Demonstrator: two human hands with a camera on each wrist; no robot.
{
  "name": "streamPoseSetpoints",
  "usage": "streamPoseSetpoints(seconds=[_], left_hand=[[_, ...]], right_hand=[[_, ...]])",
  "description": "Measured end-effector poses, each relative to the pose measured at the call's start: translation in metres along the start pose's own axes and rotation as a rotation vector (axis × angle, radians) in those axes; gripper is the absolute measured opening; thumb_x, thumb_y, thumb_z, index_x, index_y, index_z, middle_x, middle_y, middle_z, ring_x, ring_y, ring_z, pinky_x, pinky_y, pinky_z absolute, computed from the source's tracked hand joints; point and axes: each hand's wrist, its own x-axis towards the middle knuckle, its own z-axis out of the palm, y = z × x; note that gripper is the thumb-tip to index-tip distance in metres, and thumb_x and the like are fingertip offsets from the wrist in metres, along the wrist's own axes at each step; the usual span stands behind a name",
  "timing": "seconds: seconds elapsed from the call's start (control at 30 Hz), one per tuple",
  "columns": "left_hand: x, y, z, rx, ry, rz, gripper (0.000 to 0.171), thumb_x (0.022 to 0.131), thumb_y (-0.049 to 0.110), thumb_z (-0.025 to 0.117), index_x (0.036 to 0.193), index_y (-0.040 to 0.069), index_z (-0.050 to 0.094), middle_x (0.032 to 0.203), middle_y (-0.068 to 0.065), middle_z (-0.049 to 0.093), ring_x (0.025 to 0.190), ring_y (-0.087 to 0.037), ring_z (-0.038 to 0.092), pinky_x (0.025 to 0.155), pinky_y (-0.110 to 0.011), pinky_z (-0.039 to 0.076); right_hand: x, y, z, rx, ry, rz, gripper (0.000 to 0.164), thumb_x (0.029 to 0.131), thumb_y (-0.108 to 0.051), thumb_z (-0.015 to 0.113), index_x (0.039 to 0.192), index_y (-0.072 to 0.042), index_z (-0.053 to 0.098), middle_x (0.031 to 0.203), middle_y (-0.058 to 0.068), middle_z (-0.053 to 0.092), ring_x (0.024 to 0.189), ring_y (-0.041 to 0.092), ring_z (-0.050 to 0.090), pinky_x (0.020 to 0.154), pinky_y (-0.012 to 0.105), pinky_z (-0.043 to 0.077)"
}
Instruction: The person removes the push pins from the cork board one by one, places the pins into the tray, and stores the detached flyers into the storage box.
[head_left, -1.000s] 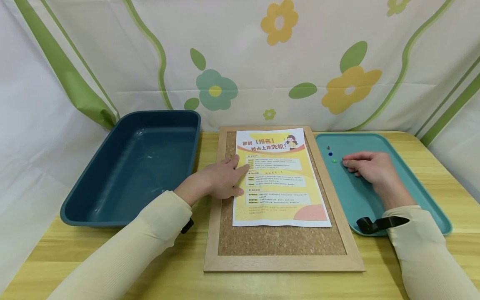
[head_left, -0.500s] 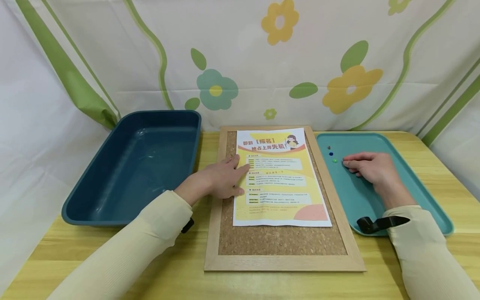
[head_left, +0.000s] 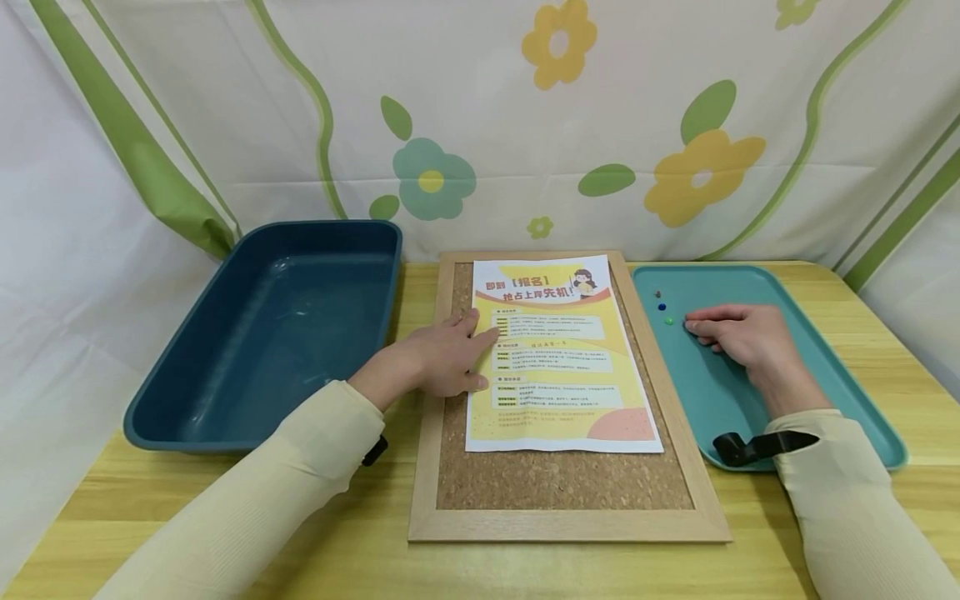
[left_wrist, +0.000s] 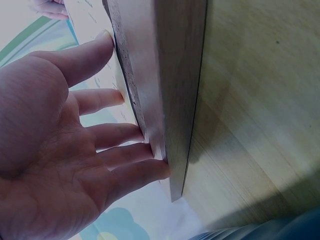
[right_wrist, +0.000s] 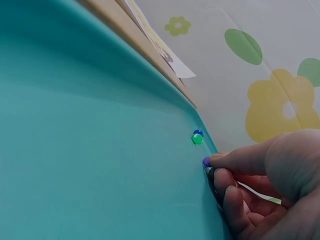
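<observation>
On the cork board (head_left: 562, 487) with its wooden frame lies a printed yellow poster (head_left: 555, 375). My left hand (head_left: 447, 358) rests across the board's left side with fingers spread, thumb and index fingertips on the poster's left edge; the left wrist view has the little finger at the frame. Over the teal tray (head_left: 738, 392), my right hand (right_wrist: 265, 190) pinches a purple push pin (right_wrist: 207, 161) between thumb and fingers. Left of those fingers lie a green push pin (head_left: 670, 321), a blue push pin (head_left: 662, 307) and a small dark red one (head_left: 657, 293).
A deep dark-blue bin (head_left: 262, 333) stands left of the board on the wooden table (head_left: 570, 571). Behind everything hangs a flowered curtain (head_left: 517, 125). The tray sits close beside the board's right edge.
Both hands keep nearly the same places throughout. The poster, board and loose push pins have not visibly moved.
</observation>
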Motion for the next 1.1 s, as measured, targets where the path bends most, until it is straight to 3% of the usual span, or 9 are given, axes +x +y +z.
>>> streamPoseSetpoints(seconds=[0.1,0.23,0.63,0.77,0.93,1.1], left_hand=[[-0.001,-0.001,0.0,-0.004,0.001,-0.003,0.077,0.111,0.041,0.055,0.173,0.017,0.016,0.179,-0.021,0.0,0.168,-0.037,0.006,0.133,-0.053,0.023],[-0.001,-0.002,0.001,-0.004,0.001,-0.003,0.077,0.111,0.041,0.055,0.173,0.016,0.016,0.179,-0.021,0.001,0.168,-0.037,0.006,0.133,-0.053,0.023],[0.001,0.001,-0.002,-0.015,-0.007,0.006,0.077,0.111,0.041,0.055,0.173,0.017,0.015,0.179,-0.021,-0.001,0.168,-0.037,0.004,0.134,-0.051,0.02],[0.0,0.002,-0.001,-0.015,-0.007,-0.004,0.077,0.111,0.041,0.055,0.173,0.017,0.015,0.179,-0.021,-0.001,0.168,-0.038,0.003,0.134,-0.052,0.021],[0.001,0.001,0.0,-0.015,-0.008,-0.008,0.077,0.111,0.042,0.054,0.173,0.017,0.015,0.179,-0.021,0.0,0.167,-0.039,0.003,0.134,-0.053,0.021],[0.0,0.002,0.0,-0.02,-0.003,-0.013,0.077,0.111,0.041,0.055,0.173,0.017,0.016,0.179,-0.021,0.0,0.167,-0.039,0.003,0.134,-0.053,0.022]], right_hand=[[0.0,-0.001,0.001,-0.01,0.002,-0.004,0.026,0.099,-0.031,0.076,0.119,-0.014,0.082,0.069,-0.033,0.067,0.068,-0.005,0.064,0.064,0.022,0.055],[0.001,-0.001,0.002,-0.003,0.001,-0.015,0.027,0.1,-0.031,0.076,0.119,-0.013,0.082,0.069,-0.033,0.067,0.068,-0.005,0.064,0.063,0.022,0.055],[0.001,0.004,-0.005,0.028,-0.022,-0.016,0.02,0.102,-0.036,0.073,0.115,-0.023,0.082,0.073,-0.033,0.069,0.07,-0.007,0.066,0.064,0.02,0.056],[0.001,0.001,-0.005,0.034,-0.059,-0.038,0.028,0.102,-0.037,0.073,0.121,-0.017,0.078,0.075,-0.031,0.07,0.072,-0.006,0.067,0.065,0.021,0.057],[0.0,-0.008,-0.005,0.033,-0.104,-0.071,0.051,0.102,-0.042,0.071,0.136,-0.004,0.068,0.084,-0.031,0.071,0.079,-0.004,0.069,0.07,0.022,0.058],[-0.005,-0.026,0.001,0.047,-0.115,-0.116,0.057,0.102,-0.046,0.07,0.141,-0.004,0.064,0.093,-0.031,0.072,0.087,-0.003,0.069,0.077,0.021,0.058]])
